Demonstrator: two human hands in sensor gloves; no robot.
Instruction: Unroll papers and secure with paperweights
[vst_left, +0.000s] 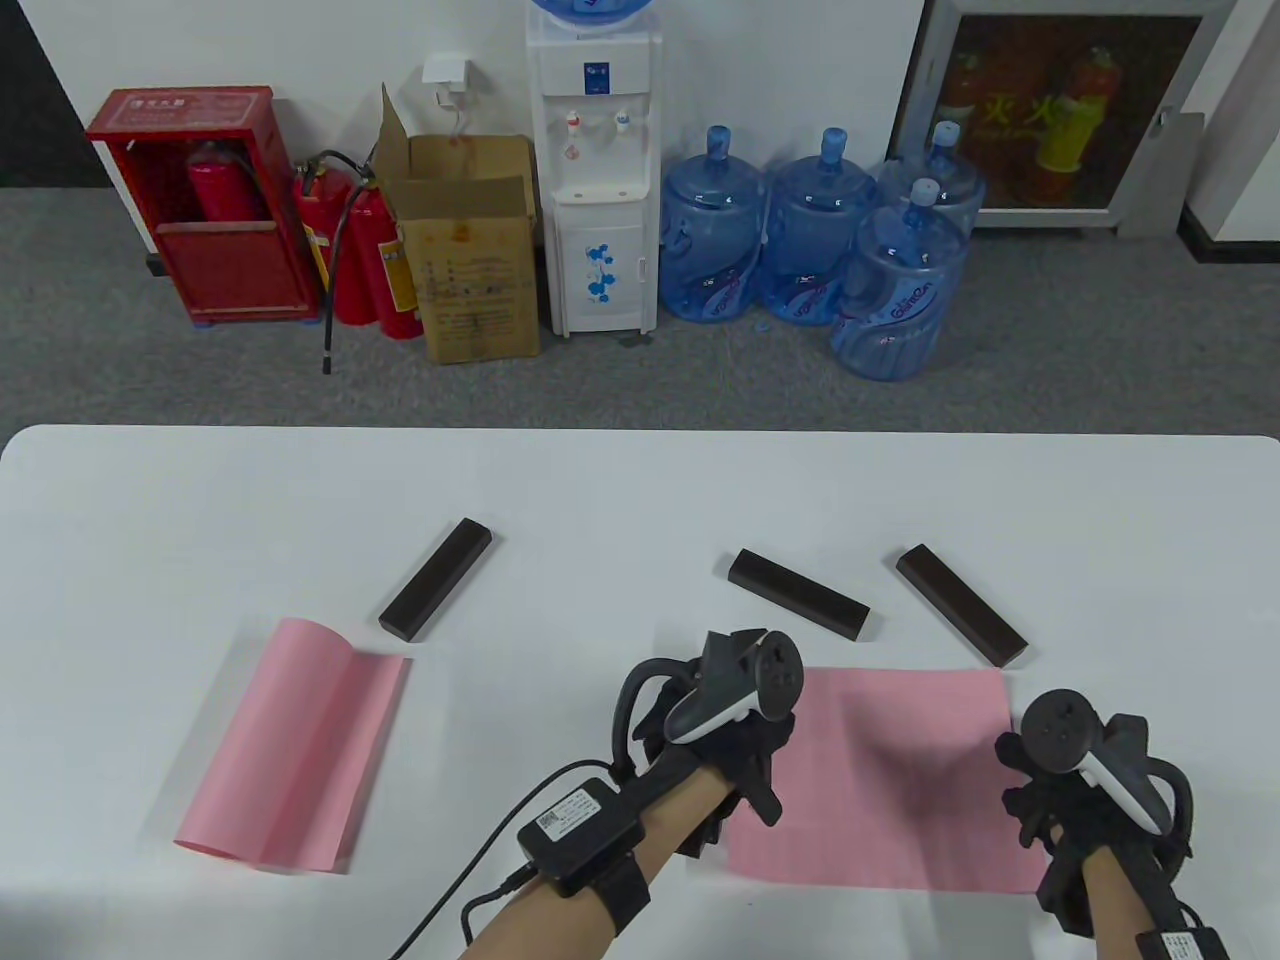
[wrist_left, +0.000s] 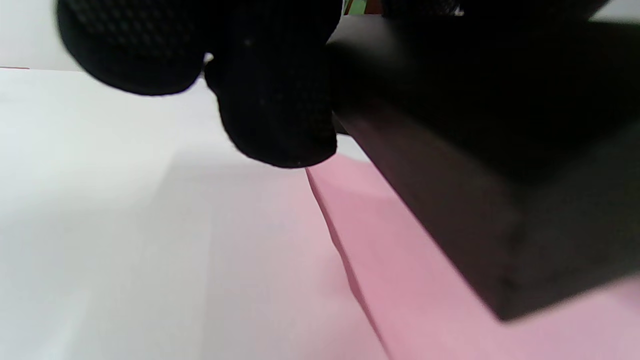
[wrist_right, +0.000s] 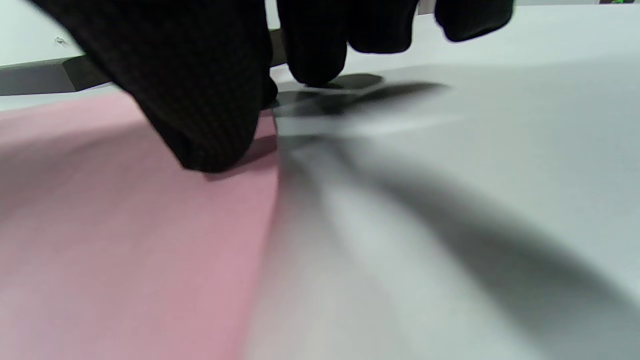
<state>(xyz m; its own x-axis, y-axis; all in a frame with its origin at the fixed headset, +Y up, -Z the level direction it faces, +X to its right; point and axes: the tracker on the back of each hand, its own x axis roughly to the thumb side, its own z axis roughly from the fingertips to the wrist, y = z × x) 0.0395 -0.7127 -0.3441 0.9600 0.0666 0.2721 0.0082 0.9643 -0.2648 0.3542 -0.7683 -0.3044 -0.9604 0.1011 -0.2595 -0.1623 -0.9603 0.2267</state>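
Pressing the right sheet (vst_left: 890, 770) flat on the worktop (vst_left: 640, 480), right hand (vst_left: 1085, 790) pinned its right edge, fingers down; left hand (vst_left: 715, 745) gripped a dark paperweight (wrist_left: 500, 200) over the left edge.

A white desk (vst_left: 200, 500) carries two pink papers, a half-curled sheet (vst_left: 295, 745) at left and a flat sheet (vst_left: 890, 780) at right, plus three dark bars (vst_left: 436, 592) (vst_left: 797, 593) (vst_left: 961, 604).

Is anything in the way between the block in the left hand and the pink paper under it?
Nothing visible. The left hand holds a dark paperweight just above the left edge of the flat pink paper, with only bare paper below. The right hand is at the opposite edge.
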